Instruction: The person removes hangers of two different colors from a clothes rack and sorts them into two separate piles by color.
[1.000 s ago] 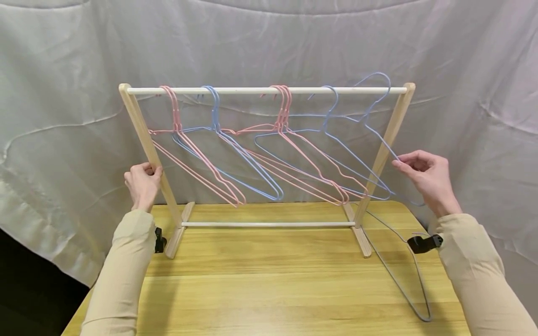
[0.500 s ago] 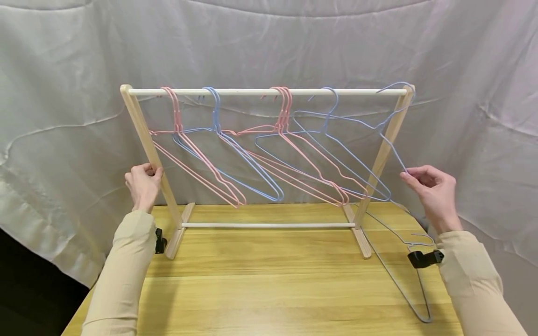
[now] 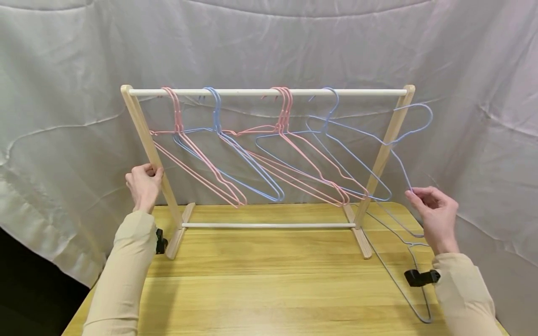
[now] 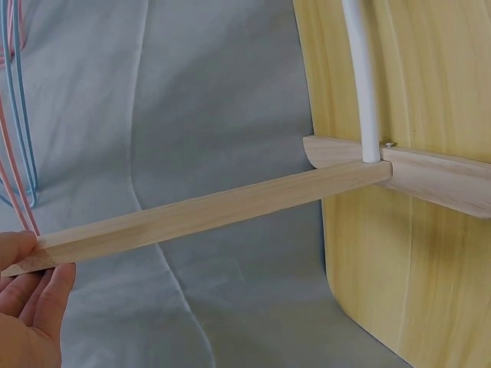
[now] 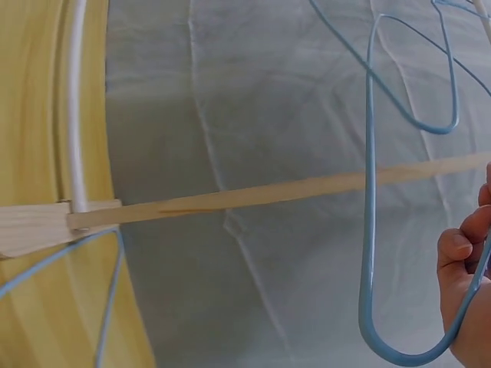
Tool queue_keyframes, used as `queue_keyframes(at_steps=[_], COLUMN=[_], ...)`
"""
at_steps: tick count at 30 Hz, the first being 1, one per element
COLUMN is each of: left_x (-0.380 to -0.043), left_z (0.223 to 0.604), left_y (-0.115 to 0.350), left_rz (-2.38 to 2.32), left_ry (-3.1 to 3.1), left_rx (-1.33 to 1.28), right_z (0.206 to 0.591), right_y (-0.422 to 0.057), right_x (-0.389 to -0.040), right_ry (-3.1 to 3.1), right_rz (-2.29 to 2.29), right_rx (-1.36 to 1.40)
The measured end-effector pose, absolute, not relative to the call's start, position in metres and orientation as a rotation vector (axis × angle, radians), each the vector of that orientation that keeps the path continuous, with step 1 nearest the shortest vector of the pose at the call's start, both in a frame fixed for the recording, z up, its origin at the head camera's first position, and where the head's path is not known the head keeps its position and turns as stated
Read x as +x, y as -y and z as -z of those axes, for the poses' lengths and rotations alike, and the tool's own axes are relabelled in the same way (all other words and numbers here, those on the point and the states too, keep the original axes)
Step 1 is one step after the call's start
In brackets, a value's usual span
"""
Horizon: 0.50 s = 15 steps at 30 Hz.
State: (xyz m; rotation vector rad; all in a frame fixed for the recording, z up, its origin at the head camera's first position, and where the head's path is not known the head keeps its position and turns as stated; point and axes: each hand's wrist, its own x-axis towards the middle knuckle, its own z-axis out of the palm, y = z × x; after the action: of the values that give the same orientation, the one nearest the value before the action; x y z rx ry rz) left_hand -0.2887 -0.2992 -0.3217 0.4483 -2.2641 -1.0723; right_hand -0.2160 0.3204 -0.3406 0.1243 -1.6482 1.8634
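Note:
My left hand (image 3: 144,186) grips the left upright (image 3: 143,128) of a wooden rack, thumb and fingers on either side of it, as the left wrist view (image 4: 38,307) also shows. My right hand (image 3: 439,214) pinches a blue wire hanger (image 3: 403,166) by one sloping arm. This hanger is off the white rail, tilted, its hook out beyond the right upright (image 3: 380,161). In the right wrist view its rounded end (image 5: 367,230) curves down past the fingers. On the rail (image 3: 245,92) hang pink hangers (image 3: 178,116), blue hangers (image 3: 216,112), more pink hangers and a single blue hanger (image 3: 334,107).
A grey-blue hanger (image 3: 426,321) lies on the yellow wooden table (image 3: 252,298) below my right hand, partly behind the wrist camera. The rack's lower white bar (image 3: 269,225) joins its two feet. A grey curtain (image 3: 260,42) hangs behind.
My right hand has drawn the blue hanger right and downward; its hook, earlier over the rail's right end, is now below rail level. My left hand stays on the upright.

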Motion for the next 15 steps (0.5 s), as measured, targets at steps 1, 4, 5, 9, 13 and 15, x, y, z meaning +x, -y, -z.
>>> queue_keyframes(at_steps=[1,4,5,9,13,15], left_x=[-0.289,-0.289,-0.289,-0.288,-0.288,-0.289], left_z=[0.322,0.321,0.321,0.321,0.321,0.322], left_y=[0.299,0.300,0.300,0.300,0.300,0.300], left_rz=[1.073,1.071,1.070,1.067,1.068,1.068], left_ry=[2.262,2.265,2.267,2.271,2.267,2.266], left_rx=[0.449,0.447,0.448,0.447,0.445,0.444], right_z=[0.344,0.356,0.360,0.377,0.391,0.397], right_y=[-0.320,-0.321,-0.322,-0.324,-0.327,-0.328], right_x=[-0.215,-0.211,-0.209,-0.205,-0.200,-0.197], right_ry=[1.625,1.538,1.507,1.350,1.184,1.120], right_rz=[-1.868,-1.891,-1.899,-1.955,-2.032,-2.058], right_rx=[0.113,0.109,0.113,0.126,0.174,0.217])
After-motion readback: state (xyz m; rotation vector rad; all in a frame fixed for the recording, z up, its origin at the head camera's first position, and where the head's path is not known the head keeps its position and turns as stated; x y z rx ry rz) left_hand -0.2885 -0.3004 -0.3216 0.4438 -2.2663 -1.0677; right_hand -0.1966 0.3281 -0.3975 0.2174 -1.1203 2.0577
